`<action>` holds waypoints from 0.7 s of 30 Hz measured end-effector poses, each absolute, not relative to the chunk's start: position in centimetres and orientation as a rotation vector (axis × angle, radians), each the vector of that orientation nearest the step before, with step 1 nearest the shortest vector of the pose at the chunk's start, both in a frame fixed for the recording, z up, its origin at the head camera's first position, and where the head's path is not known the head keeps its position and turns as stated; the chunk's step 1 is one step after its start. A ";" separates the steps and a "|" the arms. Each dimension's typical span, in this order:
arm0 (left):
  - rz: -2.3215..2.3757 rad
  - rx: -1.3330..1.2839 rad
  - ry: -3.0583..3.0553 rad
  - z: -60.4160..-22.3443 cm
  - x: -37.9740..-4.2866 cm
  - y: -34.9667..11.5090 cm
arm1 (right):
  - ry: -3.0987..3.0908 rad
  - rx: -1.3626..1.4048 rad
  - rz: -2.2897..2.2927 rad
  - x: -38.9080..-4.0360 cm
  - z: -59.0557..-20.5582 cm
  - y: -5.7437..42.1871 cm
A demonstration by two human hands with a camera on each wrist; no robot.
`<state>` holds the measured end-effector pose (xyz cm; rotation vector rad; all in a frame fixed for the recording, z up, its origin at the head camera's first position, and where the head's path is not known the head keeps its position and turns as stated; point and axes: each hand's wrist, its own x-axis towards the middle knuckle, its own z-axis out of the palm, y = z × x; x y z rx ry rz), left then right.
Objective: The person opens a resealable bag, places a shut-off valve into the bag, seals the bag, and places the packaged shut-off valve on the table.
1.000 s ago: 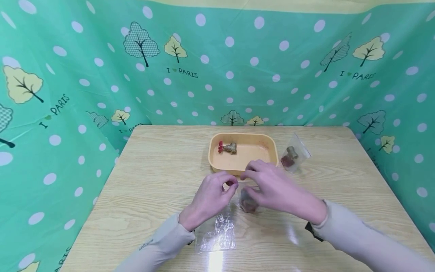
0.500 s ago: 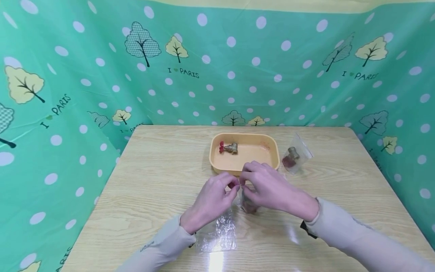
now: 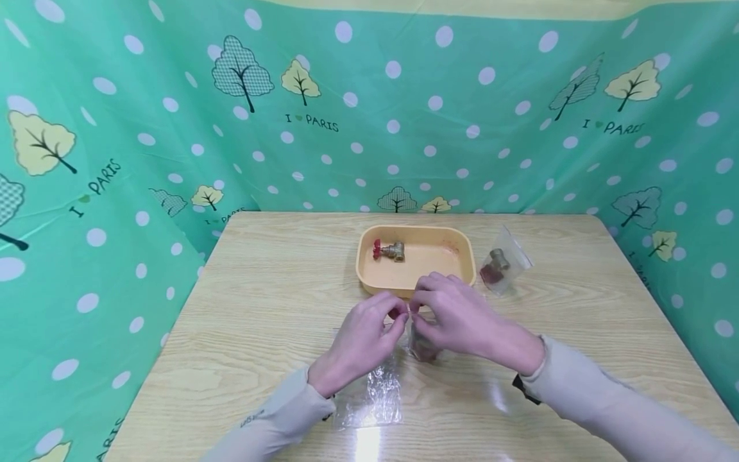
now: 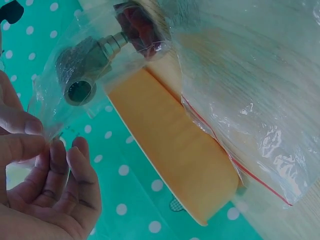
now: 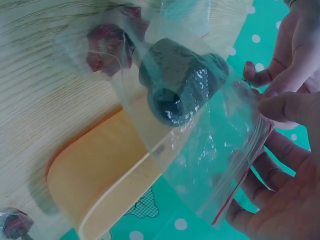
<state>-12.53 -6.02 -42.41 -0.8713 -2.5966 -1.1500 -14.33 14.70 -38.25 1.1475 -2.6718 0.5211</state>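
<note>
A clear zip bag [image 5: 215, 150] holds a gate valve [image 5: 175, 75] with a red handwheel and hangs from both hands in front of the tray. My left hand [image 3: 365, 333] pinches one corner of the bag's mouth between thumb and fingers. Close beside it, my right hand [image 3: 458, 317] pinches the red-striped zip edge, thumb on one side and fingers behind. Both sets of fingertips nearly meet at the bag's top. From the head, the right hand covers much of the valve. A second clear zip bag [image 4: 255, 115] lies flat under the left forearm.
Behind the hands stands a shallow yellow tray [image 3: 369, 283] with a brass gate valve [image 3: 394, 251] at its left. Right of the tray sits another bagged valve [image 3: 494, 264]. A green printed curtain [image 3: 346, 167] rises at the table's back and sides.
The right hand has moved slightly left, so its fingertips have come up to the left hand's at the bag's edge. The tray and the other bags stay put.
</note>
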 end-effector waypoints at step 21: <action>-1.167 -0.848 -2.604 -42.4 -12.6 -6.1 | -2.653 1.157 0.540 -14.4 -38.5 15.5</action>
